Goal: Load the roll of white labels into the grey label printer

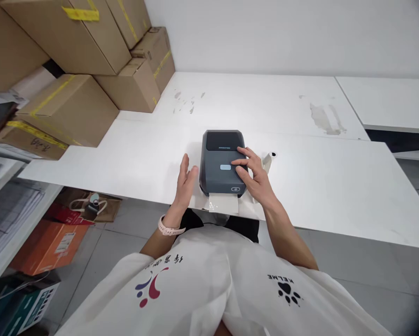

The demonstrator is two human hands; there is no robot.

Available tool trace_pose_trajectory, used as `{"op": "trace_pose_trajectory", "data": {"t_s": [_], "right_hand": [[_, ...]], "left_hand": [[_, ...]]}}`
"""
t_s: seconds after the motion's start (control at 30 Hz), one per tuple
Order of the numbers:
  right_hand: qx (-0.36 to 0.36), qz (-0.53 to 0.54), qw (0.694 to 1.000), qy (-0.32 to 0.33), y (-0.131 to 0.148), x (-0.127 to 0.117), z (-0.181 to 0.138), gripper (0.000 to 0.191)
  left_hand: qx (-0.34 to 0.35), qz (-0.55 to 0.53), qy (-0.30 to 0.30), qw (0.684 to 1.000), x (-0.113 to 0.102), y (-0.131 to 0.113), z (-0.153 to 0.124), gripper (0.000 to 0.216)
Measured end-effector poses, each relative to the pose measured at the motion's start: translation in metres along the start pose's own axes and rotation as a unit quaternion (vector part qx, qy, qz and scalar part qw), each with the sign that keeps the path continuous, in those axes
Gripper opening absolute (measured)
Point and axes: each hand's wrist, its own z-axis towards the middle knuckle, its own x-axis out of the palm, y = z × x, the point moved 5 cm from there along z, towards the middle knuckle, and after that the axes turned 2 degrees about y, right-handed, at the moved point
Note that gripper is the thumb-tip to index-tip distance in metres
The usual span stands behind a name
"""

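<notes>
Head view, clock centred on the printer, 12 = far side. Grip: neither hand has hold of anything. Right hand (253,175) is loosely open, fingers fanned, fingertips resting on the top cover of the dark grey printer (219,161). Left hand (185,184) is half open, nothing in it, just beside the printer but apart.

Pose: left hand at 9 o'clock, palm turned inward, fingers up and toward 12, thumb nearest the casing; pale pink wristband (169,228) on that wrist. Right hand at 3, forearm coming in from 4, fingers pointing toward 10, thumb bent in below them.

Counts: one printer, near the front edge of the white table (335,186). One light panel (225,167) on its cover, just beside the right fingertips. One white paper strip (223,203) sticking out at 6, over the table edge. One white item with a dark end (267,162) at 3, partly behind the right hand; can't tell what it is. At least six cardboard boxes (69,107), stacked around 10. One orange box (50,247) lower down at 8.
</notes>
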Motion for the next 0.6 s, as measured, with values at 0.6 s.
{"op": "trace_pose_trajectory", "data": {"t_s": [0.6], "right_hand": [[-0.028,-0.219,0.975,0.026,0.02,0.036,0.036,0.052]], "left_hand": [[0.238,0.237,0.048,0.94,0.059,-0.04,0.044,0.079]]}}
